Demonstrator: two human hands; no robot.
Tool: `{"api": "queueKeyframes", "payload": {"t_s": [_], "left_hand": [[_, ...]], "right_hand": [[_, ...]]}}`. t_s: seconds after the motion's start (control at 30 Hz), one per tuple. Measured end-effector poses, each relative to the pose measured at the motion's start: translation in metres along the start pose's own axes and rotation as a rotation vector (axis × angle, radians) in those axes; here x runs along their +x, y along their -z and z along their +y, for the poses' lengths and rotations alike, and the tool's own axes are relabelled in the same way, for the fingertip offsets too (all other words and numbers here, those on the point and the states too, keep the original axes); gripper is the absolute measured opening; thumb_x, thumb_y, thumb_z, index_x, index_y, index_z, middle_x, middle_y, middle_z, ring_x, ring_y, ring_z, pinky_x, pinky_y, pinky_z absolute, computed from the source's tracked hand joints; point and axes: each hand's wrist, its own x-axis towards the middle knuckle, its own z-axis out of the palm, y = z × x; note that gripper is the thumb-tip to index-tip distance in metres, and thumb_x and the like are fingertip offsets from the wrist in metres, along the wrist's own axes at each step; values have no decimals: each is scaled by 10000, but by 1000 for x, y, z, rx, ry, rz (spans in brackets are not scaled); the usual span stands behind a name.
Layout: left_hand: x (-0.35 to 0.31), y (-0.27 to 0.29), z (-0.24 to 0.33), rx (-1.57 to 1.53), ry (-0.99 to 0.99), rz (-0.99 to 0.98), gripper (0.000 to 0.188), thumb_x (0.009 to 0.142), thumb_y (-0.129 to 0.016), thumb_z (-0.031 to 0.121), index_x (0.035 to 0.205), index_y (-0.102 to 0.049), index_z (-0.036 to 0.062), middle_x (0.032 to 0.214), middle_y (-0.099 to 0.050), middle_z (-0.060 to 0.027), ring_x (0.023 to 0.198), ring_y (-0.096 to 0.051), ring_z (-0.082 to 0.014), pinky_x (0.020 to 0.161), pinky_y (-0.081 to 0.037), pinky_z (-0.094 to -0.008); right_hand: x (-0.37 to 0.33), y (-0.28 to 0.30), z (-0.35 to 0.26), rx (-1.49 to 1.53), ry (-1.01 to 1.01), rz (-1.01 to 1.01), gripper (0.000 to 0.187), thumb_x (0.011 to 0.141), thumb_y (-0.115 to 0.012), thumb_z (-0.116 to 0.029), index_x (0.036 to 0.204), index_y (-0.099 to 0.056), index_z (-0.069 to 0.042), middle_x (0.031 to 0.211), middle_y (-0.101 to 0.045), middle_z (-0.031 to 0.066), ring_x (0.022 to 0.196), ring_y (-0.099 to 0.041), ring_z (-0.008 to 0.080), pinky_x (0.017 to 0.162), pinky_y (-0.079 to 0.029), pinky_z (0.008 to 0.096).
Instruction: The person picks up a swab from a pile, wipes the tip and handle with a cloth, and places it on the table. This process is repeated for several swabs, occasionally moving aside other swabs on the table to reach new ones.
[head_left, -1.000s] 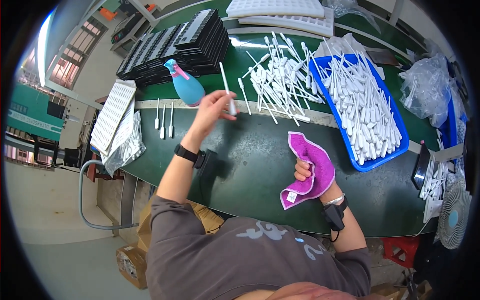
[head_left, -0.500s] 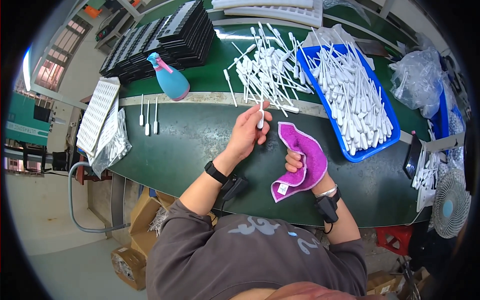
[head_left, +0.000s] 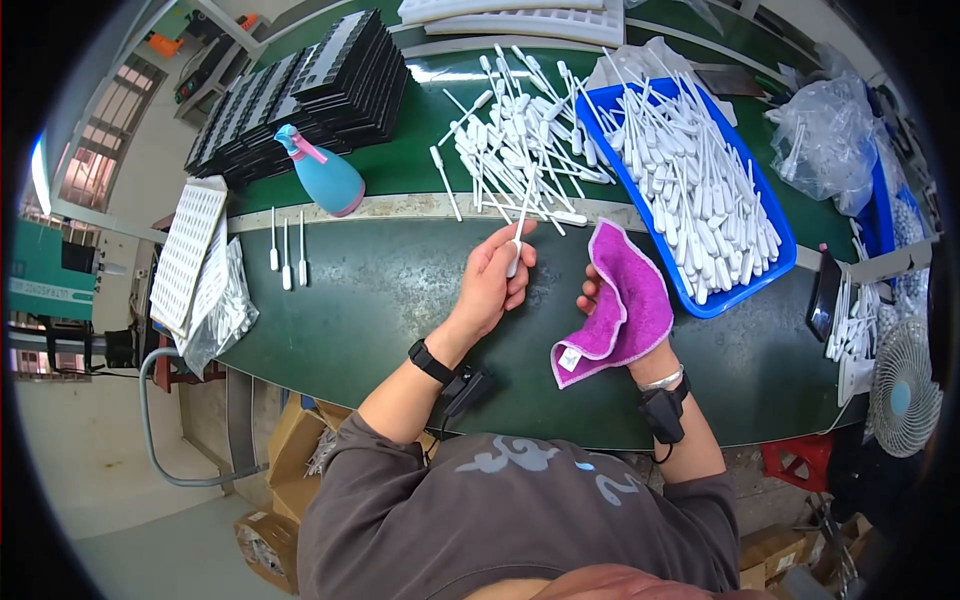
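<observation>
Pinched between thumb and fingers of my left hand [head_left: 486, 280] is a white plastic stick [head_left: 516, 250] with a wide, thick end; its thin shaft points away from me. A purple cloth [head_left: 640, 305] with a pale edge and a small white tag is draped over my right hand [head_left: 590, 290], whose fingertips curl round its left side. The cloth is apart from the stick. Beyond my hands spreads a loose pile of similar white sticks [head_left: 520, 140]. On the left, three more sticks [head_left: 287, 255] lie side by side on the green table [head_left: 380, 330].
A blue tray [head_left: 690, 300] heaped with white sticks stands at right. A blue spray bottle [head_left: 328, 180], stacked black trays [head_left: 310, 100] and white perforated sheets [head_left: 185, 255] are at left. A small fan [head_left: 903, 390] and clear plastic bags [head_left: 825, 140] stand far right.
My right hand has shifted up and right with the cloth, which hangs differently. The stick in my left hand is tilted a little more to the right. The whole view has shifted slightly.
</observation>
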Motion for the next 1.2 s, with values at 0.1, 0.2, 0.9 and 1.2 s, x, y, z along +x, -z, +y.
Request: {"api": "queueKeyframes", "payload": {"t_s": [0.1,0.2,0.9,1.2], "left_hand": [[-2,-3,1,7,-26,-14,372,978,-402,171,1311,-431,7,897,-557,-51,489,-376,-60,366,-317,-184],[-6,-21,6,14,-18,-21,379,986,-417,211,1310,-430,15,916,-574,-63,484,-394,-70,367,-340,-184],[-14,-17,4,-480,267,-213,313,1016,-363,248,1226,-469,42,735,-374,19,528,-289,-60,365,-247,-176],[-15,-18,0,-503,288,-277,284,1015,-366,248,1199,-465,55,744,-424,13,536,-364,-67,403,-309,-197]], "right_hand": [[-2,3,7,-191,168,37,412,981,-422,-260,1332,-402,-44,1172,-548,124,1027,-561,247,966,-438,412],[-7,7,5,-417,446,33,481,979,-432,-212,1413,-309,-46,1371,-444,137,1225,-474,262,1065,-365,415],[-14,5,14,-110,461,70,490,997,-399,-231,1444,-267,-78,1432,-381,78,1295,-403,222,1095,-319,368],[-11,2,16,-343,424,89,408,1000,-412,-241,1362,-385,-54,1268,-511,57,1114,-523,152,949,-427,281]]}}
